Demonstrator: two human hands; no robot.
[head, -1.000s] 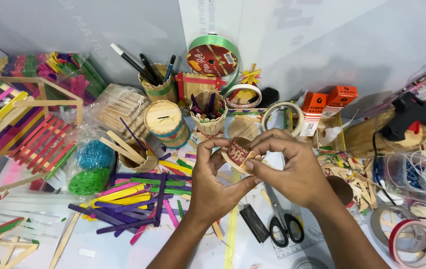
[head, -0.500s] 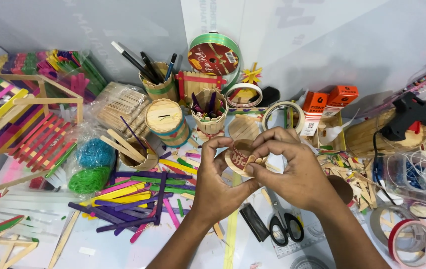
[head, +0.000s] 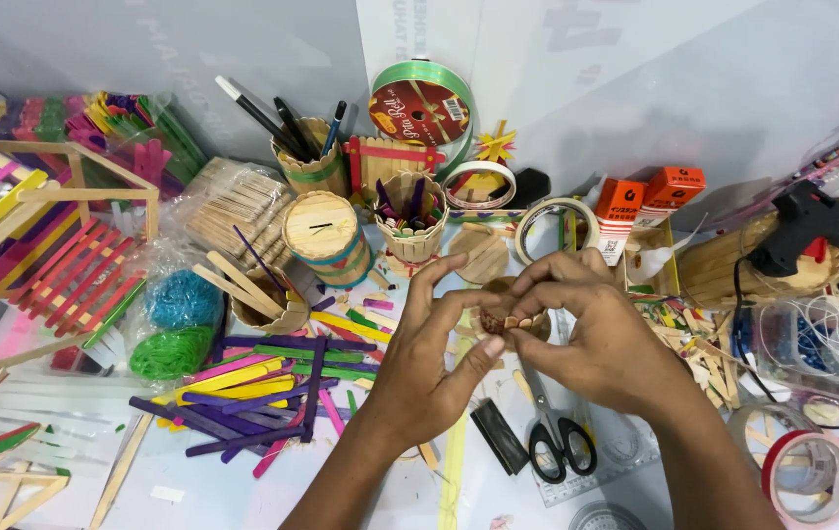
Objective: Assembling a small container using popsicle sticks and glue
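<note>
The small wooden piece [head: 504, 322] sits pinched between my fingertips above the table's middle; a second ago it lay flatter and more exposed, now my right hand [head: 596, 344] has closed over it; my left hand [head: 429, 368] grips its near edge; scissors [head: 552, 432] lie just below, coloured sticks [head: 243, 393] to the left.

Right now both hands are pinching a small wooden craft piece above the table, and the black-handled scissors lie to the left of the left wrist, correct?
Not quite. The head view shows the scissors under the right hand, right of the left hand. Both hands do pinch the small wooden piece.
</note>
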